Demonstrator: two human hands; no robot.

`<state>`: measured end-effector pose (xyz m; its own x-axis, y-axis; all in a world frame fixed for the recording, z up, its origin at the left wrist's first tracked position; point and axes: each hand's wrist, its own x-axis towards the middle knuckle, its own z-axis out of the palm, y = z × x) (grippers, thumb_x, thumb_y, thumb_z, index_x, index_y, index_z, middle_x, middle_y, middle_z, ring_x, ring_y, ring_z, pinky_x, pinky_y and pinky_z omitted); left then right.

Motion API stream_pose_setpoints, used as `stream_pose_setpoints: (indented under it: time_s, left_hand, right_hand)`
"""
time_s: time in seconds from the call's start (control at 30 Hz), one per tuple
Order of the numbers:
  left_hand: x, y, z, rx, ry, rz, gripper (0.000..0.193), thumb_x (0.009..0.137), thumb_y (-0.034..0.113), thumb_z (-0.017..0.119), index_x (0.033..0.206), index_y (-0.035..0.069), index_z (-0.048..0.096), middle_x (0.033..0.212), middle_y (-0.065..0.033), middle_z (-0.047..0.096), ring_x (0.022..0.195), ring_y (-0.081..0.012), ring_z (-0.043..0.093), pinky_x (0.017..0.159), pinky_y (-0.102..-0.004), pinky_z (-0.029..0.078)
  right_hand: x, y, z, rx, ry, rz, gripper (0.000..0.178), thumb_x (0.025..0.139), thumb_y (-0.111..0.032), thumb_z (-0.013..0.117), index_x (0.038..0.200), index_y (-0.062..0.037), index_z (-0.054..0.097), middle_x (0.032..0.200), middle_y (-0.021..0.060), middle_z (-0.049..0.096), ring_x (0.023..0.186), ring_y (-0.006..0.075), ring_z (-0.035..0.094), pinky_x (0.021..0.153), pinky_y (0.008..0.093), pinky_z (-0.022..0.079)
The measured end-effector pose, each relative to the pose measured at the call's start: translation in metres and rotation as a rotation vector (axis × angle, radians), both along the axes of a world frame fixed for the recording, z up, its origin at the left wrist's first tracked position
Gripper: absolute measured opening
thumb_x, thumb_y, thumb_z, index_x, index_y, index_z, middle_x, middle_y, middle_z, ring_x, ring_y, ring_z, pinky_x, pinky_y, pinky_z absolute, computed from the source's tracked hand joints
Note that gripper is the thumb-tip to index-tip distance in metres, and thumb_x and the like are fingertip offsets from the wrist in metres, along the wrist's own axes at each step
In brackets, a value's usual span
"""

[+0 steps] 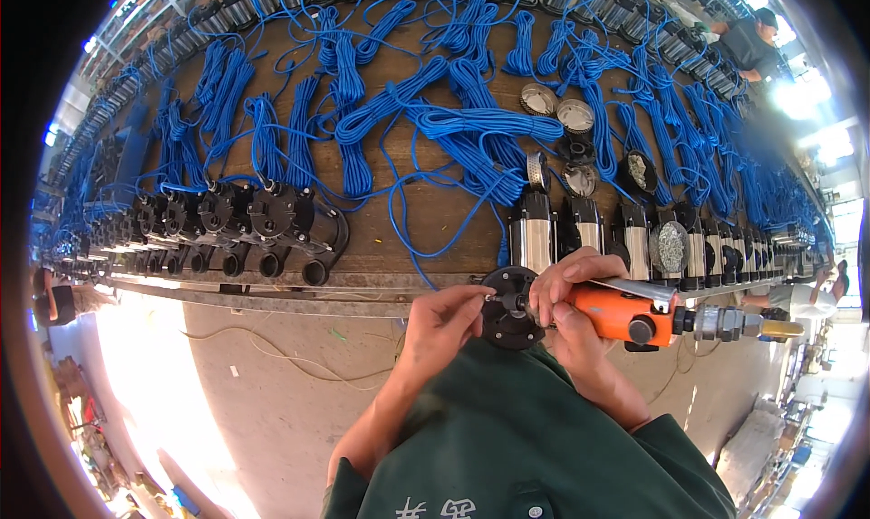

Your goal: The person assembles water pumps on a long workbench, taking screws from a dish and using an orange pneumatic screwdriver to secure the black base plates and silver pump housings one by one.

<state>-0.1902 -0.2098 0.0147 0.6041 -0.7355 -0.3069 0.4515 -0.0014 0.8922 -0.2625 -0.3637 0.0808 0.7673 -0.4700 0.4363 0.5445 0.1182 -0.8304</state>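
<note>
My left hand (pixel 437 327) is closed in a pinch, with a small metal screw (pixel 490 296) at its fingertips. Just beside those fingertips is the round black end cover (pixel 514 334) of a pump at the table's near edge; screw heads show around its rim. My right hand (pixel 580 272) grips an orange air screwdriver (pixel 609 314) lying sideways, its nose pointing left over the cover. A metal lever (pixel 639 290) runs along the tool, and a hose fitting (pixel 725 323) extends from its right end. My right fingers hide the tool's tip.
Pumps with black covers (pixel 276 218) line the near edge at left, and steel-bodied pumps (pixel 530 238) at right. Bundles of blue cable (pixel 358 111) cover the brown tabletop (pixel 381 233). Round metal strainers (pixel 575 115) sit right of centre. Another person (pixel 750 48) stands at the far right.
</note>
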Motion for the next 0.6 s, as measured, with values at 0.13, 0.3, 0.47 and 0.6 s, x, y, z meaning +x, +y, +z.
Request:
stream_pose_setpoints:
  time_s: [0.13,0.3,0.47,0.6]
  left_hand:
    - [0.004,0.002,-0.013,0.059,-0.417,-0.116,0.022,0.092,0.001,0.056,0.111,-0.002,0.067,0.068,-0.003,0.06,0.06,-0.0081,0.051,0.055,-0.0232,0.042]
    - [0.006,0.005,-0.025,0.022,-0.379,-0.114,0.024,0.09,-0.002,0.055,0.112,-0.002,0.066,0.07,-0.0032,0.061,0.063,-0.0084,0.053,0.058,-0.0238,0.044]
    - [0.001,0.008,-0.036,-0.042,-0.19,-0.075,0.034,0.089,-0.002,0.057,0.123,0.001,0.056,0.07,-0.0028,0.061,0.065,-0.0076,0.055,0.059,-0.0228,0.043]
    - [-0.002,0.012,-0.034,-0.046,-0.213,-0.051,0.042,0.086,-0.002,0.06,0.126,0.002,0.049,0.068,-0.0027,0.062,0.063,-0.007,0.055,0.057,-0.0228,0.043]
  right_hand:
    - [-0.004,0.002,-0.015,0.006,0.134,-0.025,0.029,0.077,0.009,0.054,0.104,0.0019,0.049,0.085,0.0099,0.054,0.064,0.0134,0.056,0.061,0.0264,0.05]
    - [0.002,0.011,-0.02,-0.084,0.214,-0.017,0.028,0.075,0.007,0.053,0.101,0.0006,0.047,0.084,0.0126,0.052,0.057,0.0159,0.051,0.058,0.0306,0.048]
    - [0.007,0.012,-0.016,-0.311,0.21,0.052,0.026,0.076,0.006,0.054,0.101,0.0003,0.048,0.081,0.0127,0.053,0.058,0.0156,0.052,0.06,0.0305,0.05]
    - [0.007,0.018,-0.013,-0.385,0.243,0.044,0.024,0.078,0.003,0.056,0.1,-0.0004,0.047,0.081,0.0123,0.053,0.059,0.0159,0.052,0.06,0.0294,0.05]
